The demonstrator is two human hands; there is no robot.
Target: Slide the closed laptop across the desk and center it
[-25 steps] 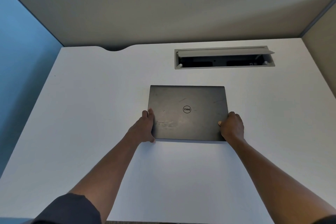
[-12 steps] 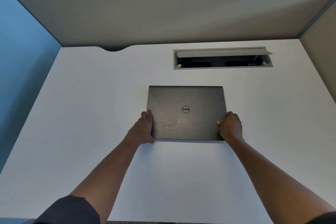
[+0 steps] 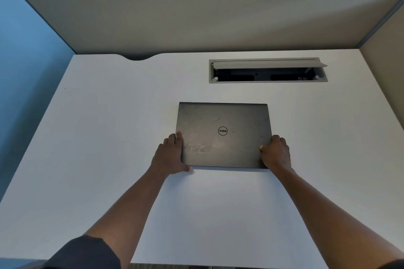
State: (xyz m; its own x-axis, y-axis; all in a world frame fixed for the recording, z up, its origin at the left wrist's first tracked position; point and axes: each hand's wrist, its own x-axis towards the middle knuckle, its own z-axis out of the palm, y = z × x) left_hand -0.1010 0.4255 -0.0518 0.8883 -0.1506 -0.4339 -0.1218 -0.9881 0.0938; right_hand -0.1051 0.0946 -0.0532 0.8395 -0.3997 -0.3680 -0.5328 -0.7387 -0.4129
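A closed dark grey laptop [image 3: 223, 129] with a round logo on its lid lies flat on the white desk [image 3: 109, 137], roughly midway across the desk's width. My left hand [image 3: 169, 156] grips its near left corner, thumb along the front edge and fingers on the left side. My right hand [image 3: 275, 152] grips the near right corner, thumb resting on the lid. The laptop's edges run square to the desk.
An open grey cable hatch [image 3: 267, 70] is set into the desk behind the laptop, to the right. Grey partition walls [image 3: 196, 11] close the back and right side; a blue panel [image 3: 26, 61] stands on the left. A curved notch [image 3: 137, 57] cuts the desk's back edge.
The laptop and both hands have stayed almost in place, shifting only a trace to the left. Both hands keep their hold.
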